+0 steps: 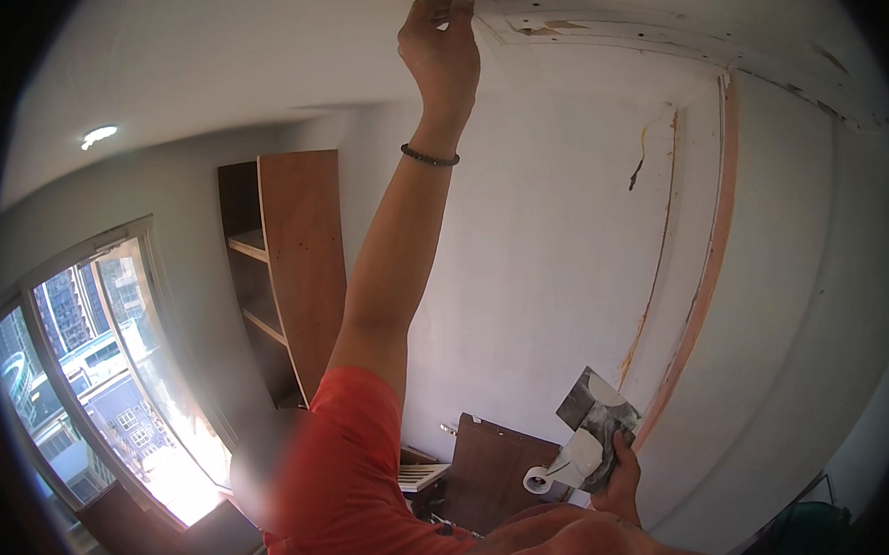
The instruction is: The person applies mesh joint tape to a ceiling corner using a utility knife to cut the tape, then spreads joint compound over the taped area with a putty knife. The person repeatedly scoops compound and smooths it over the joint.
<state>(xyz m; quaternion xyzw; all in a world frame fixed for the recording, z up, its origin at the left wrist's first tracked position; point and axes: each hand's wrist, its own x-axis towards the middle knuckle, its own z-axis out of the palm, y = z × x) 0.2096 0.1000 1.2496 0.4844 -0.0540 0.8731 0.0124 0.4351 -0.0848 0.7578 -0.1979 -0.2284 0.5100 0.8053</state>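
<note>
My left hand (pixel 443 41) is raised overhead to the ceiling (pixel 276 42), its fingers pinched together at the top edge of the view. Whatever they hold there is too small or hidden to make out. A dark beaded bracelet (pixel 430 157) circles that wrist. Low on the right, my right hand (pixel 618 488) grips a flat grey metal plastering blade (pixel 602 408) smeared with white compound. Part of its handle side is covered by my fingers. Beside the blade is a white roll of tape (pixel 537 479); I cannot tell whether the hand holds it too.
Torn, screw-dotted boarding (pixel 584 31) runs along the ceiling edge. A loose wire (pixel 640 157) sticks out of the white wall (pixel 535 242). An open wooden cabinet (pixel 302 251) stands at the left near a bright window (pixel 123 363). A brown panel (pixel 496 468) leans below.
</note>
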